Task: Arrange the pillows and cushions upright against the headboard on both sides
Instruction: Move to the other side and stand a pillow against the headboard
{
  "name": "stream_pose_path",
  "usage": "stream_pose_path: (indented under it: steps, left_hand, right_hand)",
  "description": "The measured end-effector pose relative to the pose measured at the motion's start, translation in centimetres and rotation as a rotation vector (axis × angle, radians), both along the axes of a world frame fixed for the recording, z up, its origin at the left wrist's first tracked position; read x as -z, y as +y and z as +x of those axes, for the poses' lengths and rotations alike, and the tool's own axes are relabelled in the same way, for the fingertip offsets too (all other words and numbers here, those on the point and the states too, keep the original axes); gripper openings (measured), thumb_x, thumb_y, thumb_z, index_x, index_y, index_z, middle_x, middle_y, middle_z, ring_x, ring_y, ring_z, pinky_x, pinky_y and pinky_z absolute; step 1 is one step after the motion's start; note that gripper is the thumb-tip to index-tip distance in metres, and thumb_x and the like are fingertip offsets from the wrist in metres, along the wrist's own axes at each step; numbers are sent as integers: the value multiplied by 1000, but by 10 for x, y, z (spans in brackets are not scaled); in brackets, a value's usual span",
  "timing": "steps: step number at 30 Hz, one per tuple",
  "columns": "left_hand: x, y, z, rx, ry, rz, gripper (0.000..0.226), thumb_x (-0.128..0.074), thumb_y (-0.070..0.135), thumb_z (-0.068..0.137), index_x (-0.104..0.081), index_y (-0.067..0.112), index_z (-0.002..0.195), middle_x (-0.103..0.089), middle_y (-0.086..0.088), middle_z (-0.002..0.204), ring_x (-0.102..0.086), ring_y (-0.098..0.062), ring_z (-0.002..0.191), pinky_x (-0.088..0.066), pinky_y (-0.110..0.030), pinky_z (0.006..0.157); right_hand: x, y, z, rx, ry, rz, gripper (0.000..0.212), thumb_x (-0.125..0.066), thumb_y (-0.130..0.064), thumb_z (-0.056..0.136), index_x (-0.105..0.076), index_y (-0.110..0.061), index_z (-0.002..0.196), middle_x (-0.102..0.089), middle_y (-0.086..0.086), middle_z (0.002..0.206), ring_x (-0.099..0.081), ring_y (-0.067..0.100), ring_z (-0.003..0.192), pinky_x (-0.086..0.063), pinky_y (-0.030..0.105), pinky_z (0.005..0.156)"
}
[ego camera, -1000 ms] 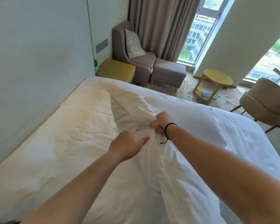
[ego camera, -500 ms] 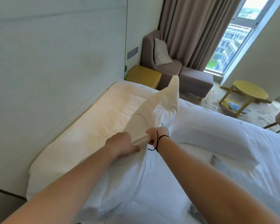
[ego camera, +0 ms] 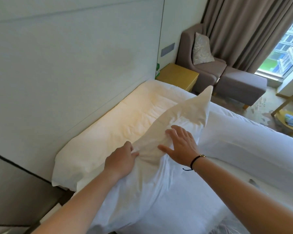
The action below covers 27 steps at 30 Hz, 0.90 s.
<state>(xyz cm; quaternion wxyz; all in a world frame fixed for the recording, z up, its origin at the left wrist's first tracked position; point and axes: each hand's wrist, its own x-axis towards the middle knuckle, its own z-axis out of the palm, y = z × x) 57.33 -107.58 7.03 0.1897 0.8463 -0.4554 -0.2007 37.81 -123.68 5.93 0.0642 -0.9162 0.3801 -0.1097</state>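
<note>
A white pillow (ego camera: 181, 115) stands on its edge in the middle of the bed, one corner pointing up toward the far end. My left hand (ego camera: 120, 160) pinches its near top edge. My right hand (ego camera: 181, 145) lies flat on the pillow's right face with fingers spread. A second white pillow (ego camera: 240, 139) lies flat on the bed to the right. The pale headboard (ego camera: 74, 65) runs along the left. Between it and the pillow is a strip of cream mattress cover (ego camera: 108, 132).
A yellow nightstand (ego camera: 178, 76) stands past the bed's far end, with a grey armchair (ego camera: 201, 68) holding a patterned cushion (ego camera: 202, 48) and a grey ottoman (ego camera: 240, 85) behind it. A yellow side table (ego camera: 289, 108) is at the right. Brown curtains hang by the window.
My right hand let go of the pillow's edge and now rests flat on its side. The pillow stays raised on edge; my left hand keeps its hold.
</note>
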Motion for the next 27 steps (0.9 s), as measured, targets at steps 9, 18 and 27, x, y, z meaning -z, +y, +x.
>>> stream_pose_path:
  steps: [9,18,27]
  left_hand:
    - [6,19,9,-123,-139,-29,20,-41,54,96,-38,34,96,-60,9,79,-59,-23,76,-43,-34,63]
    - [27,48,13,-108,-485,118,90,-18,91,75,-54,27,127,-60,4,127,-53,-20,114,-41,-38,95]
    - [60,59,61,-110,-449,125,50,-16,66,95,-44,29,77,-66,3,80,-64,-21,74,-33,-34,56]
  right_hand:
    - [26,-27,42,-308,154,-13,80,-18,-86,81,-51,-31,128,-54,-8,126,-42,16,129,-17,44,117]
    - [61,-43,83,-226,59,12,79,-16,-88,79,-57,-33,119,-59,-7,120,-52,17,118,-27,39,112]
    - [72,-42,116,-404,188,-67,63,-27,-83,80,-59,-32,98,-58,-11,96,-55,17,95,-39,34,92]
